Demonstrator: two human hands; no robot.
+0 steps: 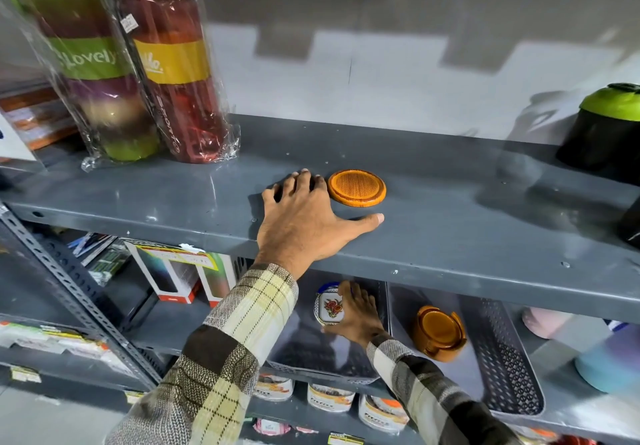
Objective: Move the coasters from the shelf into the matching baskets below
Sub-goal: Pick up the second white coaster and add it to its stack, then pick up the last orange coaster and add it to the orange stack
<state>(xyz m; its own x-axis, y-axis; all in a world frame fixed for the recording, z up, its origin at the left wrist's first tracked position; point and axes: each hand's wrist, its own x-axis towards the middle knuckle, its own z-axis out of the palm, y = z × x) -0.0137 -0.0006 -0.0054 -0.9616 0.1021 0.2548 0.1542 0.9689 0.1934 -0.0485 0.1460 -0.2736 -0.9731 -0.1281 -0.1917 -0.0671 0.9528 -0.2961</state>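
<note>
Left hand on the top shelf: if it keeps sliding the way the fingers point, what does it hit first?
Probably nothing close. The left hand points toward the back wall; the shelf ahead looks bare. The orange coaster sits just right of the fingertips, likely beside that line.

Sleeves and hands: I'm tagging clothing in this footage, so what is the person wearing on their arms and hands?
Both arms wear long plaid sleeves, left sleeve and right sleeve, woven in cream, grey-brown and dark brown checks with thin dark lines. The cuffs end at the wrists. The left hand and right hand are bare: no gloves, rings or watch visible.
</note>
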